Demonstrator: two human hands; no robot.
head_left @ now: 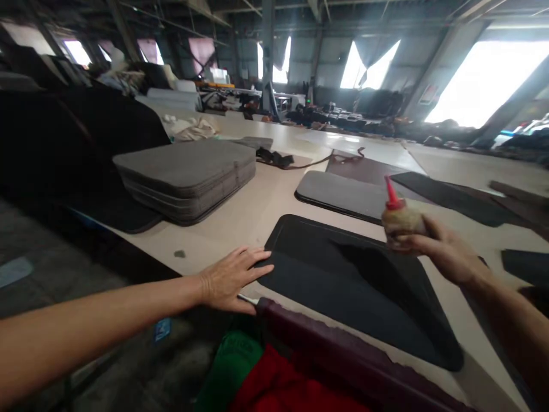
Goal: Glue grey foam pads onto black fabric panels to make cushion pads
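My left hand (234,277) lies with its fingers stretched out, the fingertips on the left edge of a black rounded panel (343,274) that is flat on the table. In my right hand (446,252) is a squeeze bottle (401,223) with a red pointed nozzle, gripped around its yellowish, stained body. The bottle is upright above the panel's far right part, and its shadow falls across the panel. Motion slightly blurs the right hand. Along the table's near edge, below my left hand, runs a dark maroon covering (334,343).
A thick stack of grey rounded panels (189,171) stands at the left on the pale table (274,194). Another small pile of panels (343,194) lies beyond the black one. Dark strips (274,157) and a brown sheet (364,171) lie farther back. More dark pieces (454,197) are at the right.
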